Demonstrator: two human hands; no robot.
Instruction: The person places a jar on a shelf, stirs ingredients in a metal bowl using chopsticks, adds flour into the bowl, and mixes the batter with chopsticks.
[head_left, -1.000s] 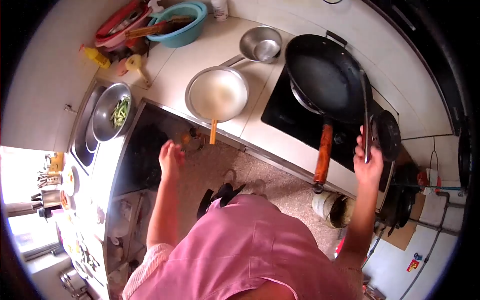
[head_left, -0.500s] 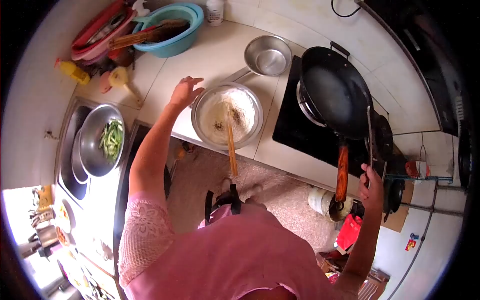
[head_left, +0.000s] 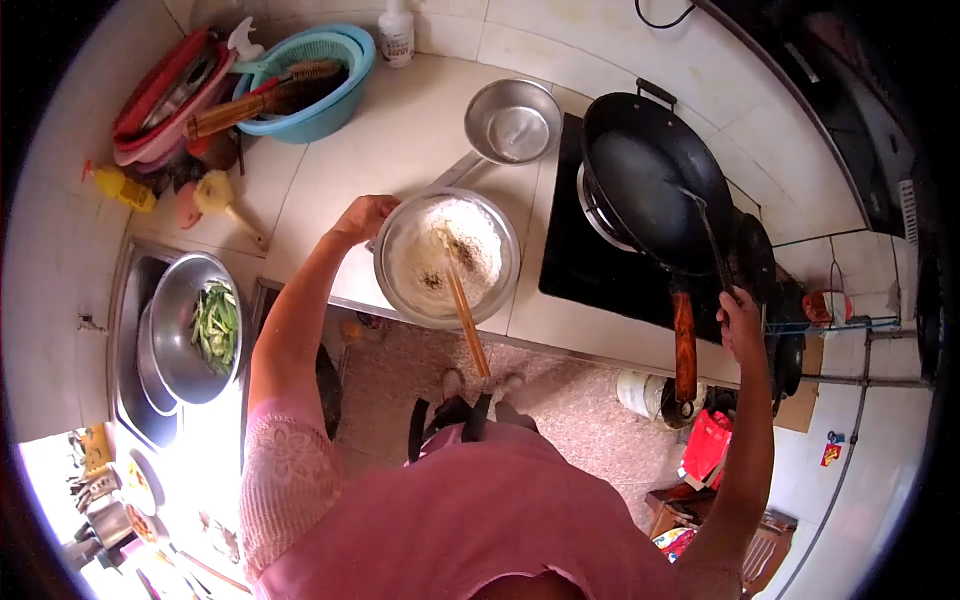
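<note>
At a pale tiled kitchen counter seen from above, a person in a pink garment reaches out with both bare hands, set well apart. The left hand (head_left: pixel 368 217) is at the left rim of a round, silvery metal bowl (head_left: pixel 384 270), its fingers bent; whether they are closed on the rim cannot be told. White powder (head_left: pixel 474 219) with dark specks lies in the bowl, and a pair of light-brown wooden chopsticks (head_left: pixel 466 318) stands tilted in it, the ends jutting over the counter's front edge. The right hand (head_left: pixel 740 322) is clamped around the handle of a long, slim metal utensil (head_left: pixel 711 235), which reaches into a deep, round black wok (head_left: pixel 640 170). The wok sits over a black stovetop (head_left: pixel 575 257), its reddish-brown wooden handle (head_left: pixel 685 350) pointing toward the person. Just behind the bowl is a small stainless-steel saucepan (head_left: pixel 513 122). Far left, a wide steel bowl of cut green vegetables (head_left: pixel 215 325) sits at a metal sink (head_left: pixel 130 375). At the back left, a light-blue plastic basin (head_left: pixel 318 118) holds a brown brush (head_left: pixel 290 95).
</note>
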